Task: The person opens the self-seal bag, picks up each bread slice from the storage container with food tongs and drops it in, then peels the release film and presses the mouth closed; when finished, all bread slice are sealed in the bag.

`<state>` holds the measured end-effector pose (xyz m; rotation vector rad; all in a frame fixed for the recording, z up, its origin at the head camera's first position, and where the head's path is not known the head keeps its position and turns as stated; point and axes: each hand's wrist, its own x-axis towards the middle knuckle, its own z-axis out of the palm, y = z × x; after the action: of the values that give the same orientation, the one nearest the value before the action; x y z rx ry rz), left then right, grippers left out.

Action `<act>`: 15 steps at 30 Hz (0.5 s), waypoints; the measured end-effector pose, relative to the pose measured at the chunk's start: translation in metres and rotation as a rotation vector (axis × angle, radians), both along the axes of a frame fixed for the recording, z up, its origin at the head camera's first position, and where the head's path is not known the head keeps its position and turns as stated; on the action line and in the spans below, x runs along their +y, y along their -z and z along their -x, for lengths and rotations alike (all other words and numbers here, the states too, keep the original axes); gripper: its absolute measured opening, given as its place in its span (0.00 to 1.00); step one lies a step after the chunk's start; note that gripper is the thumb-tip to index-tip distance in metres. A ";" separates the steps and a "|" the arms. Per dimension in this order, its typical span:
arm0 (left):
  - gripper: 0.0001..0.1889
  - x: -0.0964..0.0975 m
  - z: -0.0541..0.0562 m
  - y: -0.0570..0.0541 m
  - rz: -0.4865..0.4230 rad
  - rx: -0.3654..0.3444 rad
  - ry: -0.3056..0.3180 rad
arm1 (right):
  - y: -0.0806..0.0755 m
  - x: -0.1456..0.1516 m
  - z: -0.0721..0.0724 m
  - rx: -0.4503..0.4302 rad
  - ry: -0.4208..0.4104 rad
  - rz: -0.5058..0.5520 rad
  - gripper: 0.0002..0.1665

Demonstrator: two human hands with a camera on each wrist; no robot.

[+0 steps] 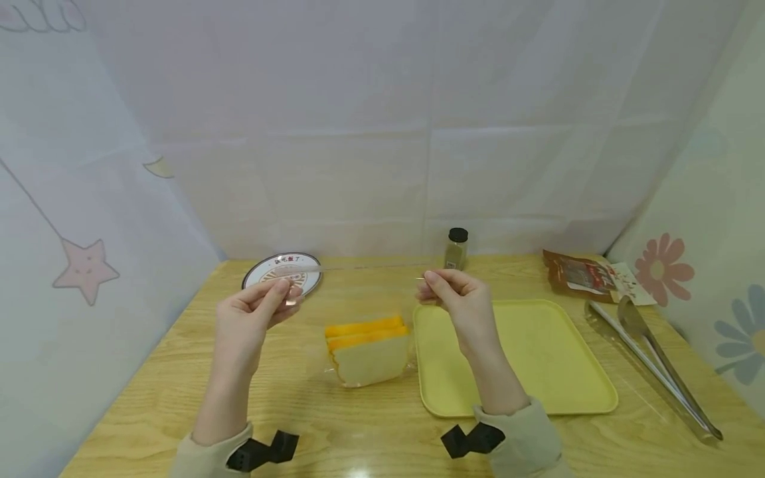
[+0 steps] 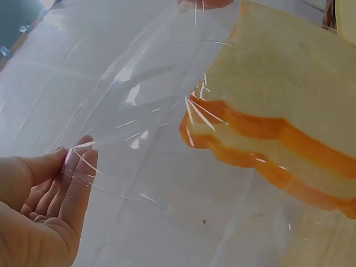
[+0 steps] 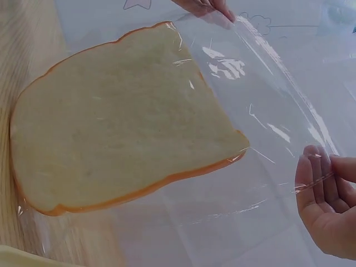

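Note:
Two slices of bread [image 1: 370, 355] with orange crusts sit inside a clear plastic bag [image 2: 130, 105]. Between thumb and fingers, my left hand [image 1: 254, 309] pinches the left corner of the bag's upper edge. The opposite corner is pinched by my right hand [image 1: 457, 299], so the edge stretches in a line between both hands. In the right wrist view the front bread slice [image 3: 128, 122] shows its pale face, and the right hand [image 3: 328, 206] holds the film at the side. The left wrist view shows the left hand [image 2: 50, 194] on the film's other corner.
A yellow tray [image 1: 538, 352] lies right of the bread, with metal tongs [image 1: 651, 365] beyond it. Behind stand a black-capped spice bottle [image 1: 456, 249] and a brown food packet [image 1: 576, 275]. A round printed plate [image 1: 307, 282] is at the back left, partly behind the left hand.

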<state>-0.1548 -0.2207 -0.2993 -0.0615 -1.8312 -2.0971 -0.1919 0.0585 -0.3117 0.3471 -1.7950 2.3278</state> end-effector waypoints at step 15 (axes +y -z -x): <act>0.05 0.001 -0.002 -0.003 -0.035 -0.018 0.043 | -0.028 -0.003 -0.013 0.302 0.306 -0.066 0.16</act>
<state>-0.1528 -0.2195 -0.2962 -0.0748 -1.8186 -2.1646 -0.1787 0.0552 -0.2837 0.3794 -1.6493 1.9004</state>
